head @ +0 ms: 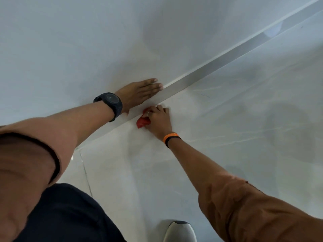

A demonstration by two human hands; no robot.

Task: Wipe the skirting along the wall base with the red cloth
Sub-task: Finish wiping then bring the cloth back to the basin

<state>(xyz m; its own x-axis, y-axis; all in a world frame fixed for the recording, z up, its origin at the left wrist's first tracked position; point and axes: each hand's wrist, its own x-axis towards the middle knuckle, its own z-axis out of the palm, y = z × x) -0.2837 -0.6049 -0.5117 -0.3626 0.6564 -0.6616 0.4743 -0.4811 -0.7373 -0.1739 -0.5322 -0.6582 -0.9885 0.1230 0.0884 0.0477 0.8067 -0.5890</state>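
A pale grey skirting (201, 76) runs diagonally along the base of the white wall (78, 41), from lower left to upper right. My right hand (158, 119) is closed on a crumpled red cloth (142, 122) and presses it against the skirting near the floor. My left hand (139, 94), with a black watch on the wrist, lies flat with fingers extended on the wall just above the skirting's top edge, a little to the left of the cloth.
A glossy pale tiled floor (227, 137) fills the right and lower part of the view, with a grout line at the lower left. My grey shoe (180, 231) stands on the floor at the bottom edge, and my dark trouser leg (70, 215) is beside it.
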